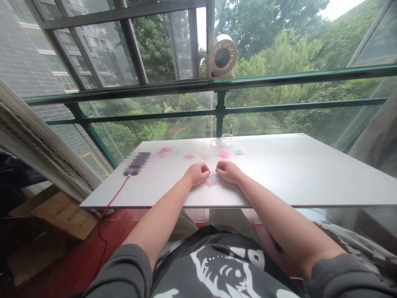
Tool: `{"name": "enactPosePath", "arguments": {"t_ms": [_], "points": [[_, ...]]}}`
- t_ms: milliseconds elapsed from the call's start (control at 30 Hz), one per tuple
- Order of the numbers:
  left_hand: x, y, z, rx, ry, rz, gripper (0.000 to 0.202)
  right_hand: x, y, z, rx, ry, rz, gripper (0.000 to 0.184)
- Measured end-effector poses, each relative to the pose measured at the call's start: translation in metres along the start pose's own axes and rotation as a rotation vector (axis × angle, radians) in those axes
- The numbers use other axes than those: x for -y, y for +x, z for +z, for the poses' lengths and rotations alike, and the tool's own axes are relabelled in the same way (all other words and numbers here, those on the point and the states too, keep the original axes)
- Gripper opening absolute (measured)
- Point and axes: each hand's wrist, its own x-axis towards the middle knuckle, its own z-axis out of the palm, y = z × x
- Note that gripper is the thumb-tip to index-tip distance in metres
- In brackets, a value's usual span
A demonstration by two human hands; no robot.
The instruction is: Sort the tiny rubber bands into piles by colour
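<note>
I had the L hand [197, 174] and R hand [228, 171] low at the bench [297, 178], close tog. w/ a small gap btwn. Fingers on both were curled in, thumbs near fingertips; I couldn't tell if either grip had anything pinched, as any pc. there was too small to make out. The multicolour heap of tiny pcs. [212, 179] lay on the bench btwn the hands, a bit on my side, L fingers right by its edge.

Past the hands I had a loose row of sep. colour heaps: pink heap [165, 150] far L, magenta heap [188, 156], faint pale-yellow heap [205, 156], coral-pink heap [223, 155] just behind the R hand, then teal heap [238, 152] to its R. Behind those, near the far edge, stood a low clear container [215, 144] and, just R of it, a taller clear jar [227, 140].

Over on the L side lay a dark slab, pixelated [137, 163], w/ a red cable [117, 191] plugged in its near end & hanging off the bench edge.
</note>
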Motion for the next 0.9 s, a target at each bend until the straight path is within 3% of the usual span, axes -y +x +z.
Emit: {"name": "enactPosePath", "arguments": {"t_ms": [467, 900], "points": [[0.0011, 0.0002, 0.0002, -0.010, -0.010, 0.009, 0.019, -0.0012, 0.0004, 0.0000, -0.007, 0.009, -0.010, 0.008], [-0.0028, -0.0008, -0.0013, -0.002, -0.028, 0.016, 0.020, 0.0007, -0.0009, -0.0004, 0.040, 0.111, -0.104, 0.011]]}}
